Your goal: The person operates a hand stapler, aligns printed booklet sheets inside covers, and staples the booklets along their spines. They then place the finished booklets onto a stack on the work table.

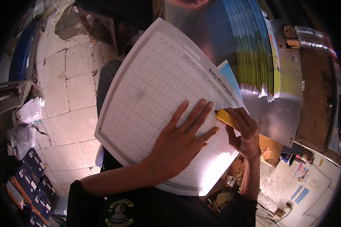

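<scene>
A large white sheet (pixel 140 94) printed with a grid of lines lies slanted in front of me, over my lap and the near edge of the metal-topped table. My left hand (pixel 183 142) rests flat on its printed side, fingers spread. To the right of it, my right hand (pixel 246 132) is closed around a yellow utility knife (pixel 226 118). The knife's small dark tip points left at the sheet, close to the left fingertips. Whether the tip touches the paper I cannot tell.
Fanned booklets (pixel 252 49) in blue and green lie on the shiny metal plate (pixel 271 117) at the right. A blue-edged sheet (pixel 230 73) pokes out beside the grid sheet. Dark blue boxes (pixel 32 179) and a plastic bag (pixel 21 138) sit on the tiled floor (pixel 77 128) at left.
</scene>
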Available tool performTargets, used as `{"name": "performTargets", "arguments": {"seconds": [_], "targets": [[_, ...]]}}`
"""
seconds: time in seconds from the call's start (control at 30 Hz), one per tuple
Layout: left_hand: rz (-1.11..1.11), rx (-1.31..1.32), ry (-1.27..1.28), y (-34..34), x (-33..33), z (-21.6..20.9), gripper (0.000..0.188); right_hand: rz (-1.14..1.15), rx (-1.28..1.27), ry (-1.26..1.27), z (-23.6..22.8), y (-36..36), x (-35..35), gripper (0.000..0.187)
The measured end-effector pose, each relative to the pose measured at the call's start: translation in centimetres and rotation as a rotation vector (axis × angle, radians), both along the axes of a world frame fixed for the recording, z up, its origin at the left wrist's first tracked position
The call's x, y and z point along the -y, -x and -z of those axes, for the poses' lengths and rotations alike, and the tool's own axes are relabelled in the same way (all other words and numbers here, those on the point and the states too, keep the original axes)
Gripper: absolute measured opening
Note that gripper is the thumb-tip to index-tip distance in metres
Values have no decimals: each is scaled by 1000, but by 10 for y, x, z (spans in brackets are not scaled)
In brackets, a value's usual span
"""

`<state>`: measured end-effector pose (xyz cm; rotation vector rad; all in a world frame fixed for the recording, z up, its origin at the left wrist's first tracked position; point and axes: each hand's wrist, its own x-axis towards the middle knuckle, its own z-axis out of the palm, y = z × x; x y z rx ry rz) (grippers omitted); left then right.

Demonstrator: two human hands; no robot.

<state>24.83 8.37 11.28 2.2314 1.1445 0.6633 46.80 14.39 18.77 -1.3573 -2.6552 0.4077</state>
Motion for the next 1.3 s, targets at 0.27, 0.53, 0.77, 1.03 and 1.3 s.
{"name": "performTargets", "arguments": {"seconds": [0.27,0.53,0.77,1.03,1.3], "targets": [[2,-36,-14,-2,0,1,46,-6,-106,-40,15,-7,2,48],[-9,-4,31,0,-1,-1,49,79,-195,42,14,1,-3,37],[4,-33,38,0,-1,-5,48,764,-689,639,7,11,12,20],[10,-65,30,1,-3,-7,47,915,-797,525,14,6,20,28],[-23,-3,33,1,0,-5,46,131,-324,-16,16,-5,7,43]]}}
